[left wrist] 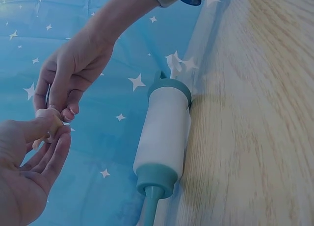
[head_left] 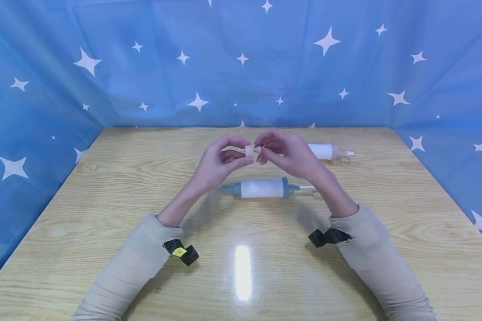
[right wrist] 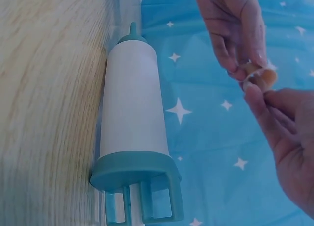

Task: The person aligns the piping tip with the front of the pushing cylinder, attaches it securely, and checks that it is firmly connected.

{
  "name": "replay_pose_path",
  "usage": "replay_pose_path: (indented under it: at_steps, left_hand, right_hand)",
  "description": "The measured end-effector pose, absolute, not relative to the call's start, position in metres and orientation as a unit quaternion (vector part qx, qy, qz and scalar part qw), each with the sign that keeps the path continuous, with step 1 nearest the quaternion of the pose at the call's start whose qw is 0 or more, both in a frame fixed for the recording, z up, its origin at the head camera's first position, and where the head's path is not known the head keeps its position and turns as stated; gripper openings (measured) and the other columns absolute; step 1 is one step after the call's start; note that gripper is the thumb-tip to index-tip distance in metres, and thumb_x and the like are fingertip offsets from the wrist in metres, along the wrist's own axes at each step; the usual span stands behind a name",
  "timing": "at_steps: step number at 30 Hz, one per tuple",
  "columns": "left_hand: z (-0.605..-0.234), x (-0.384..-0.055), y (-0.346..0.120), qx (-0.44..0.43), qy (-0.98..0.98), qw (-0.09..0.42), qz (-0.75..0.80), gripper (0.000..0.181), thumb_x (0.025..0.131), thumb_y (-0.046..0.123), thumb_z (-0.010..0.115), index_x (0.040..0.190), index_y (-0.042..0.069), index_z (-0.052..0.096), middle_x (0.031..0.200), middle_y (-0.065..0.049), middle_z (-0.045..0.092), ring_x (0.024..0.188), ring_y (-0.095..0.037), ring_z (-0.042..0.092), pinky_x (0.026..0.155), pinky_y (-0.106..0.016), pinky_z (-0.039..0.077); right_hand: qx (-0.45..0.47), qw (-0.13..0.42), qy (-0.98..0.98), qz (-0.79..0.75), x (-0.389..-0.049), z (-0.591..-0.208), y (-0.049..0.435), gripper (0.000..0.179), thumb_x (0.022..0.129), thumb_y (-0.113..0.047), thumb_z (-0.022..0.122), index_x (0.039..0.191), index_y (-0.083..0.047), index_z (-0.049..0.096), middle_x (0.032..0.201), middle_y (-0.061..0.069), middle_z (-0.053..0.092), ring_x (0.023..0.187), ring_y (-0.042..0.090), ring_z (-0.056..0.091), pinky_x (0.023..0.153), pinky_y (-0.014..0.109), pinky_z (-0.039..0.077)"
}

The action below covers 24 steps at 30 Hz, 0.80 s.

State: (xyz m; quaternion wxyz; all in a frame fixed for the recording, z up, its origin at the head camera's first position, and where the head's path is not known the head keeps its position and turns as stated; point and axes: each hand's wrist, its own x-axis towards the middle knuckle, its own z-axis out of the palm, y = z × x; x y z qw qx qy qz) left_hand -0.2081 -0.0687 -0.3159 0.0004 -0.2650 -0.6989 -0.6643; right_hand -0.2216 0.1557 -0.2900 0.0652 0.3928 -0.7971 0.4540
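Observation:
Above the table, my left hand [head_left: 214, 165] pinches a small beige cap-like piece [head_left: 249, 150] between thumb and fingers. My right hand [head_left: 295, 154] meets it from the other side, its fingertips pinching the same piece at its right end. In the right wrist view the beige piece [right wrist: 267, 78] shows a round, hollow end, partly covered by fingers. Nearer the body than both hands, a white tube with teal ends and a teal nozzle, like a caulking gun [head_left: 262, 188], lies on its side.
Behind the right hand lies a second white tube with a pinkish end [head_left: 323, 151], its left part hidden by that hand. The wooden table [head_left: 104, 187] is bordered by a blue star-patterned curtain [head_left: 241, 80] at the back and sides.

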Motion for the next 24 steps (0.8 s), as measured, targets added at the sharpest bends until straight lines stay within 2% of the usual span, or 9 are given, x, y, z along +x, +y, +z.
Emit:
replay_pose_path:
  at_steps: [8,12,18,24]
  left_hand:
    - [-0.3133,-0.2049,-0.0672,-0.284,-0.680,-0.004,-0.676,0.035,0.090,-0.007,0.071,0.123,-0.003,0.059,0.120,-0.013,0.062,0.098,-0.027,0.070,0.090,-0.038,0.059]
    - [-0.3129,-0.2033,-0.0662,-0.291,-0.673,-0.005,-0.680,0.033,0.090,-0.006,0.072,0.121,-0.003,0.060,0.120,-0.013,0.063,0.098,-0.027,0.070,0.090,-0.039,0.059]
    - [-0.3136,-0.2017,-0.0647,-0.313,-0.660,-0.007,-0.683,0.032,0.089,-0.007,0.073,0.119,-0.003,0.062,0.119,-0.013,0.063,0.105,-0.029,0.070,0.094,-0.040,0.058]
    - [-0.3150,-0.2024,-0.0633,-0.332,-0.651,0.004,-0.682,0.029,0.089,-0.009,0.072,0.116,-0.004,0.064,0.117,-0.014,0.064,0.108,-0.029,0.068,0.097,-0.040,0.056]
  right_hand:
    - [0.383,0.114,-0.807,0.434,-0.2179,-0.2884,0.1541,0.015,0.090,0.004,0.073,0.104,-0.001,0.071,0.098,0.006,0.071,0.083,0.014,0.069,0.076,0.027,0.060]
    - [0.384,0.123,-0.799,0.446,-0.2176,-0.2894,0.1523,0.017,0.088,0.006,0.074,0.103,0.002,0.068,0.094,0.007,0.071,0.080,0.016,0.069,0.073,0.027,0.060]
    - [0.379,0.145,-0.801,0.441,-0.2188,-0.2923,0.1524,0.018,0.086,0.009,0.075,0.099,0.002,0.064,0.088,0.007,0.068,0.075,0.015,0.067,0.068,0.021,0.058]
    - [0.384,0.147,-0.798,0.440,-0.2195,-0.2944,0.1524,0.016,0.086,0.009,0.075,0.094,0.000,0.064,0.084,0.005,0.066,0.070,0.014,0.063,0.063,0.024,0.056]
